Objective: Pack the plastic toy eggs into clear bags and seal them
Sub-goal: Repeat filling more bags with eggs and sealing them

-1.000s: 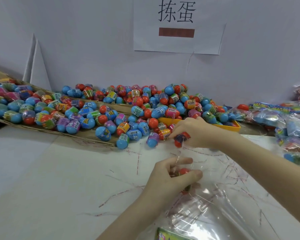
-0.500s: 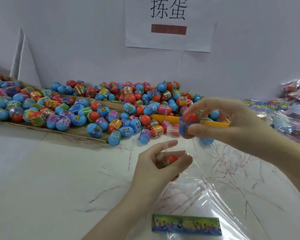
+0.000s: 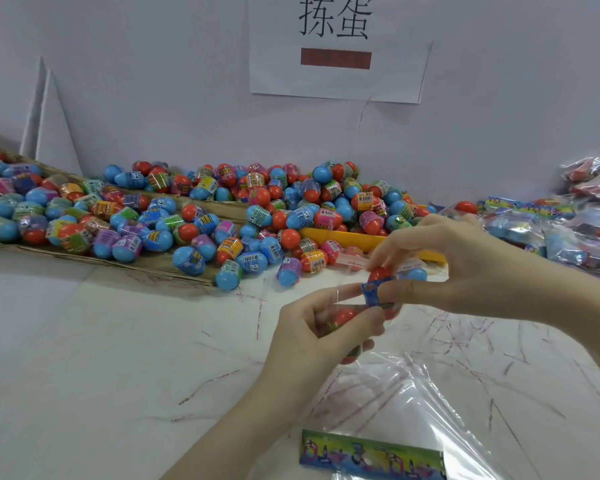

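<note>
Left hand [image 3: 321, 327] pinching clear bag [image 3: 413, 403] mouth with red egg [image 3: 343, 315] inside, right hand [image 3: 440, 268] clamped on blue-banded egg [image 3: 378, 284] at opening, loose eggs [image 3: 222, 220] heaped on tabletop [image 3: 101, 341]

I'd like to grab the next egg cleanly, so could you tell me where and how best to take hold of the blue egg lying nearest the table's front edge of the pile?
Pinch the blue egg across its labelled middle, coming from above: it lies apart from its neighbours, sides clear, on the white table.
</note>
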Action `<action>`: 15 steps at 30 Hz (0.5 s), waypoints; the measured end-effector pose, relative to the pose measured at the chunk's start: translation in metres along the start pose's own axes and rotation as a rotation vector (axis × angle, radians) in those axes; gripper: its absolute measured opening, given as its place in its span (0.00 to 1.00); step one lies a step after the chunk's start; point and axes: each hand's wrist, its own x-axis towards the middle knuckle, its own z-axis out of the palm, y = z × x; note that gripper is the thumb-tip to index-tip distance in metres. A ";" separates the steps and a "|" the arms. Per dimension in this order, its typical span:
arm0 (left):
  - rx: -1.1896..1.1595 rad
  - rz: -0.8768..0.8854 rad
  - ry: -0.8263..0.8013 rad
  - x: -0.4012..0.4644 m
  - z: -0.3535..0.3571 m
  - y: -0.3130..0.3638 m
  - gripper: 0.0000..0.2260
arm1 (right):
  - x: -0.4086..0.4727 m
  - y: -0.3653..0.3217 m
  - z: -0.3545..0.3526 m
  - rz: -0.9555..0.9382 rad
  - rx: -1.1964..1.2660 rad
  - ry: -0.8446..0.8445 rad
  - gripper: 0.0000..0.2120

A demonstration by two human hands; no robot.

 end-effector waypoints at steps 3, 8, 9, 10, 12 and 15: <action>0.000 -0.023 0.005 0.001 -0.002 -0.001 0.21 | 0.001 0.004 0.000 0.027 0.006 -0.078 0.21; -0.051 -0.048 0.009 0.002 -0.003 0.001 0.20 | -0.001 0.007 0.007 0.028 0.013 -0.170 0.26; -0.045 -0.051 0.004 0.001 -0.003 0.001 0.21 | -0.002 0.006 0.008 0.028 0.020 -0.177 0.26; -0.038 -0.054 0.001 0.001 -0.003 0.000 0.21 | -0.002 0.005 0.009 0.029 0.034 -0.186 0.25; -0.034 -0.064 0.003 0.002 -0.004 -0.001 0.21 | -0.003 0.005 0.010 0.024 0.060 -0.201 0.23; -0.042 -0.102 -0.001 0.002 -0.004 0.000 0.19 | -0.003 0.006 0.011 0.019 0.035 -0.206 0.20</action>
